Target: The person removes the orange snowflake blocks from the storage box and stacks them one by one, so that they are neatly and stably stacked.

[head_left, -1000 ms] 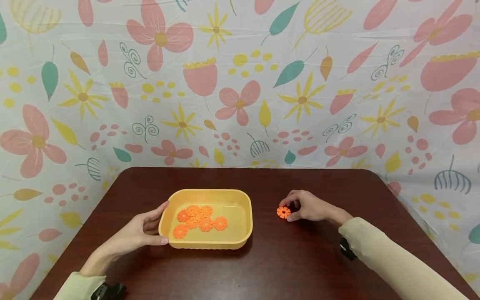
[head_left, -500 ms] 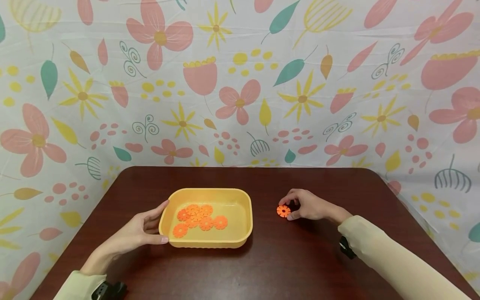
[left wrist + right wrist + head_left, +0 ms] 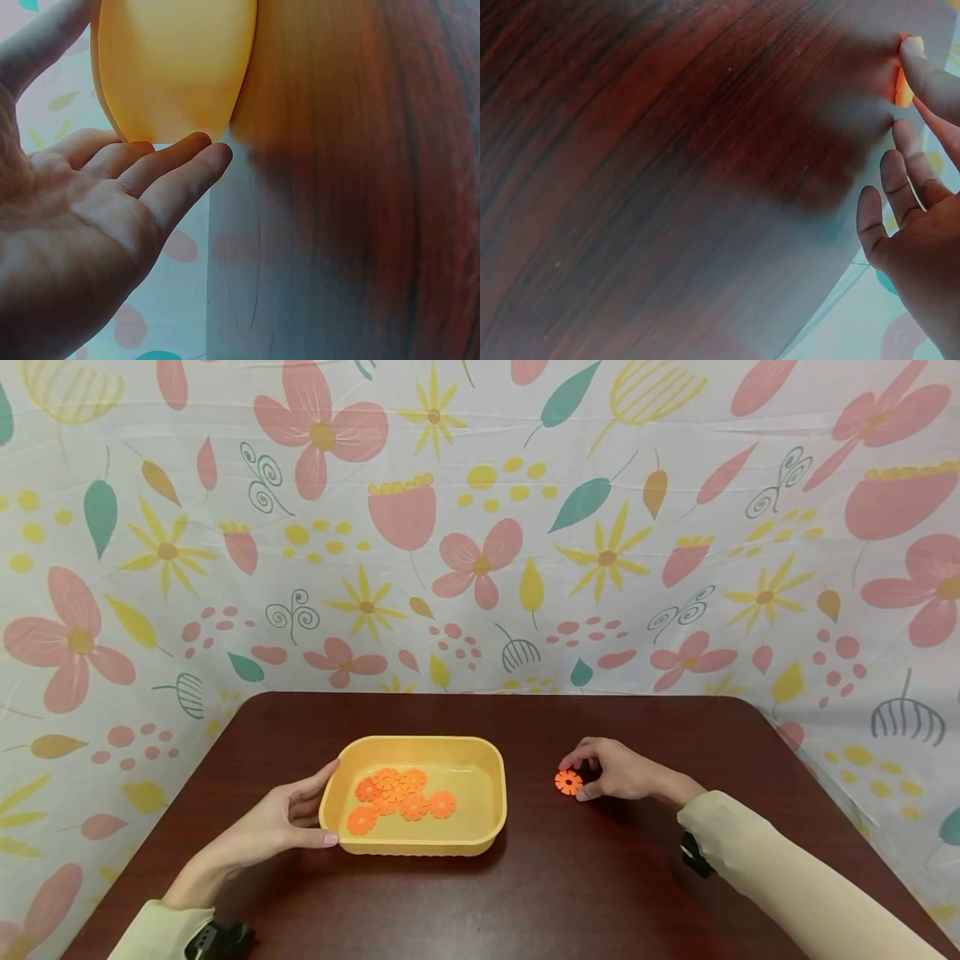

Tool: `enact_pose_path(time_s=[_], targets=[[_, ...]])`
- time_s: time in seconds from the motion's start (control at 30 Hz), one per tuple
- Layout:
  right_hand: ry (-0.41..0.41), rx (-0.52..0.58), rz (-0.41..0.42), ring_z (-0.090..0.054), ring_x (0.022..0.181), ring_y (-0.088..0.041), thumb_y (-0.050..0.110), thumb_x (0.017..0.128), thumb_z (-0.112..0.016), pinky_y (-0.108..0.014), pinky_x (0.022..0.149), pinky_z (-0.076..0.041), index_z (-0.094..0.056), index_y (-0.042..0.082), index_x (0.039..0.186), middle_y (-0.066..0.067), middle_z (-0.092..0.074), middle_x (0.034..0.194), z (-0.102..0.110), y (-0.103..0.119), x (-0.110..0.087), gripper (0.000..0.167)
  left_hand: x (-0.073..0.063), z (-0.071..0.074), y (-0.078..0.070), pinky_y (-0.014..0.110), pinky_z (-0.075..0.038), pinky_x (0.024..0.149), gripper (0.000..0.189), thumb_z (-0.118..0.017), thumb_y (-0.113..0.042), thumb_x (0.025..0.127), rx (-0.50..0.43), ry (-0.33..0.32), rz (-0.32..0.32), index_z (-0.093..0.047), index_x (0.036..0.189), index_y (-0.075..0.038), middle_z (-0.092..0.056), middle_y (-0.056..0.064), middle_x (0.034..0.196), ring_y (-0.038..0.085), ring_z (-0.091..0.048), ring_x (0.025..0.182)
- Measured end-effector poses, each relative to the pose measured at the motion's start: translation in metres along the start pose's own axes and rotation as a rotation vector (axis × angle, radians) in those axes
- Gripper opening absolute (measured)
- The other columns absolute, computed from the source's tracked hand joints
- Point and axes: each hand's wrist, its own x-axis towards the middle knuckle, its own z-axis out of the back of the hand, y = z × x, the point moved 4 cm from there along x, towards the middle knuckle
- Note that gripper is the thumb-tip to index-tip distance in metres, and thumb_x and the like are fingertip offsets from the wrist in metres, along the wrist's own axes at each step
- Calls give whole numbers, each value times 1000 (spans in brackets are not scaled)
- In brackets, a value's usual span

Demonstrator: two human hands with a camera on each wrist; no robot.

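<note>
A yellow plastic tray sits left of the middle of the table. My left hand holds its left end, thumb at the near corner and fingers at the far corner; the left wrist view shows the fingertips against the tray's end wall. Several orange notched plastic discs lie in the tray's left half, some overlapping. To the right of the tray, my right hand pinches one orange notched disc between thumb and index finger, at the table. In the right wrist view this disc is partly hidden by the thumb.
The dark brown wooden table has rounded far corners. Behind it and at both sides hangs a white cloth printed with flowers and leaves. A black band is on the right wrist, and another on the left.
</note>
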Motion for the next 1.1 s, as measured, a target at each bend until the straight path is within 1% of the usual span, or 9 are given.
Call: enact_pose_path(time_s=[0.17, 0.27, 0.4, 0.53, 0.63, 0.77, 0.93, 1.1], targets=[[-4, -7, -9, -52, 92, -26, 13, 84, -91, -35, 78, -48, -75, 9, 127, -2, -62, 106, 1, -1, -2, 46, 1, 0, 0, 36, -57, 96, 102, -81, -4, 92, 0, 4, -6, -13, 168, -3, -17, 28, 170, 52, -40, 144], [-7, -8, -5, -53, 90, -27, 12, 84, -91, -32, 76, -49, -75, 9, 128, -4, -63, 106, 3, 7, -1, 47, 2, -1, 0, 37, -57, 96, 102, -81, -4, 92, 0, 7, -11, -13, 168, -2, -17, 29, 170, 53, -40, 143], [-4, 0, 50, -56, 87, -32, 9, 84, -89, -32, 73, -50, -76, 10, 126, -7, -64, 105, 10, 31, 7, 45, 2, -1, 0, 37, -57, 95, 102, -81, -3, 92, -5, 8, -16, -13, 168, -2, -17, 29, 169, 53, -41, 142], [18, 1, 118, -56, 84, -35, 10, 84, -90, -32, 72, -50, -77, 15, 125, -2, -63, 101, 18, 59, 18, 44, 2, -2, 0, 37, -57, 95, 102, -80, -3, 92, -9, 10, -17, -13, 168, -2, -18, 29, 169, 53, -42, 142], [41, -5, 145, -56, 84, -30, 14, 84, -91, -31, 72, -50, -77, 18, 126, 4, -62, 101, 21, 78, 27, 45, 3, -2, 0, 37, -57, 95, 102, -80, -3, 92, -9, 11, -15, -13, 168, -2, -18, 29, 169, 52, -42, 142], [75, -10, 176, -55, 84, -22, 17, 85, -91, -31, 73, -50, -77, 17, 127, 5, -62, 103, 20, 100, 39, 45, 2, -1, -1, 37, -57, 95, 102, -80, -3, 92, -13, 10, -9, -13, 169, -3, -18, 30, 169, 52, -43, 142], [110, -7, 215, -55, 83, -21, 18, 85, -91, -31, 72, -50, -76, 13, 131, 5, -63, 104, 15, 123, 57, 48, 0, -1, -1, 37, -58, 94, 102, -80, -5, 93, -22, 9, 7, -13, 169, -5, -18, 30, 169, 51, -44, 141], [156, -9, 230, -54, 78, -18, 18, 86, -90, -30, 70, -48, -76, 16, 129, 4, -62, 103, 5, 140, 72, 45, -1, -1, 0, 38, -58, 94, 101, -79, -3, 93, -33, 15, 3, -12, 169, -5, -19, 30, 169, 51, -46, 140]])
